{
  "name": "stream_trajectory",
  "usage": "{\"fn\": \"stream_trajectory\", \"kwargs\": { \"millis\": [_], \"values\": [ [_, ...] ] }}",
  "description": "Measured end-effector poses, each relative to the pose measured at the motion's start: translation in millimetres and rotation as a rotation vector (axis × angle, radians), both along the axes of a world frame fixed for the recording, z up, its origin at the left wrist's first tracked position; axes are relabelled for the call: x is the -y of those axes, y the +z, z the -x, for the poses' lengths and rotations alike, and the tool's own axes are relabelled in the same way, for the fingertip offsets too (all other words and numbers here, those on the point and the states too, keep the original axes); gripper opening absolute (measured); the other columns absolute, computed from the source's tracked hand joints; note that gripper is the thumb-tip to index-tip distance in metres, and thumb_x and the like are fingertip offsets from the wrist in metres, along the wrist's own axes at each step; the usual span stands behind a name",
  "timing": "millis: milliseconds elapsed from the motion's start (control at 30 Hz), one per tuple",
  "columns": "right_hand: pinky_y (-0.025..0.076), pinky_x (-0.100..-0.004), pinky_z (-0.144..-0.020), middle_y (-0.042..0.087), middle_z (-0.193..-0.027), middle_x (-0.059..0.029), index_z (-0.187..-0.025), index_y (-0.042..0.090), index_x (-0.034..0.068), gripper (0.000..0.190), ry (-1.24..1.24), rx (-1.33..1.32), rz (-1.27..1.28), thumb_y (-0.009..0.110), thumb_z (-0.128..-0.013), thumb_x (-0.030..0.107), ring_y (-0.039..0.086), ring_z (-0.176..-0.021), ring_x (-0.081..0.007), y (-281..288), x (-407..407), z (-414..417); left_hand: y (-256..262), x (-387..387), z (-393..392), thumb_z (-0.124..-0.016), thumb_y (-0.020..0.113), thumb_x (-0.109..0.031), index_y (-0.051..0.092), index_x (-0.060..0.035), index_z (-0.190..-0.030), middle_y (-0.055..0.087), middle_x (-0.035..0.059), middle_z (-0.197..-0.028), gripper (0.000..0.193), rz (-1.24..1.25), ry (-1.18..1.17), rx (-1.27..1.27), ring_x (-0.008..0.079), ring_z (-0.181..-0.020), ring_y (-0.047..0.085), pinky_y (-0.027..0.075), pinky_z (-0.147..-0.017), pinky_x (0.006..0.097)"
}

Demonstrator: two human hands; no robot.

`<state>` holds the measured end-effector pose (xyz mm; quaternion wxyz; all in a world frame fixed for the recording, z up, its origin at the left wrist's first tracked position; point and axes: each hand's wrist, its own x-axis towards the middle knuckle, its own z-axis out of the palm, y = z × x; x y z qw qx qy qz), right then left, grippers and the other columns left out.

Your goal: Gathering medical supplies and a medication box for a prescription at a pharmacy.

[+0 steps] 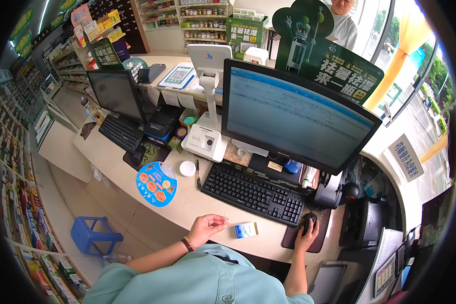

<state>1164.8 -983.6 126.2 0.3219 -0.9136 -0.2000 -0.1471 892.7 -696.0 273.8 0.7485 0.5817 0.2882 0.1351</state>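
Observation:
My left hand is above the desk's front edge, with a thin white stick pinched between thumb and fingers. Just right of it a small blue and white box lies on the desk. My right hand rests over a black computer mouse on a dark mouse pad. Beyond both hands lies a black keyboard, and behind it a large lit monitor stands tilted in view. A black pen and a round white lid or container lie left of the keyboard.
A blue round fan lies at the desk's left edge. Further left stand a second monitor and keyboard. A white scanner stand is between the monitors. A blue plastic stool stands on the floor. Another person is beyond the counter.

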Motion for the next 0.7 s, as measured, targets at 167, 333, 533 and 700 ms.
{"fn": "stream_trajectory", "kwargs": {
  "millis": [167, 333, 533, 700],
  "values": [
    [0.036, -0.0453, -0.107, 0.041, -0.141, -0.0201, -0.131, 0.054, 0.013, 0.052, -0.002, -0.014, -0.005, 0.063, -0.082, 0.002, 0.041, -0.128, -0.04, 2.8, -1.7, 1.4, -2.5, 0.5, 0.7, -0.087, 0.068, -0.002, 0.065, 0.0011, -0.109, 0.07, 0.008, -0.106, 0.022, -0.008, 0.014, -0.013, 0.0088, -0.09, 0.064, 0.052, -0.083, 0.0233],
    [0.035, -0.0452, -0.107, 0.042, -0.141, -0.0207, -0.132, 0.053, 0.012, 0.051, -0.007, -0.005, 0.003, 0.063, -0.082, 0.002, 0.041, -0.128, -0.04, 3.5, -2.4, 0.9, -4.7, 2.2, -0.3, -0.087, 0.068, -0.003, 0.065, 0.0014, -0.107, 0.069, 0.0066, -0.107, 0.021, -0.084, 0.036, -0.012, 0.009, -0.09, 0.064, 0.052, -0.084, 0.0238],
    [0.035, -0.0451, -0.107, 0.041, -0.141, -0.0208, -0.132, 0.053, 0.011, 0.05, -0.003, -0.01, -0.025, 0.062, -0.084, 0.003, 0.041, -0.128, -0.04, 1.3, -1.5, 0.4, -7.8, 2.3, 0.3, -0.087, 0.068, -0.005, 0.065, 0.0018, -0.106, 0.069, 0.0067, -0.104, 0.02, -0.127, 0.021, -0.03, 0.0086, -0.089, 0.064, 0.053, -0.083, 0.0247],
    [0.036, -0.0462, -0.106, 0.042, -0.141, -0.0218, -0.132, 0.054, 0.012, 0.052, -0.004, 0.011, -0.022, 0.065, -0.082, 0.004, 0.042, -0.127, -0.0404, 2.1, -2.6, -0.8, -6.4, 2.8, -0.9, -0.087, 0.068, -0.003, 0.065, 0.0013, -0.105, 0.069, 0.0052, -0.102, 0.019, -0.103, 0.03, -0.028, 0.0085, -0.091, 0.063, 0.052, -0.085, 0.0249]
  ]
}}
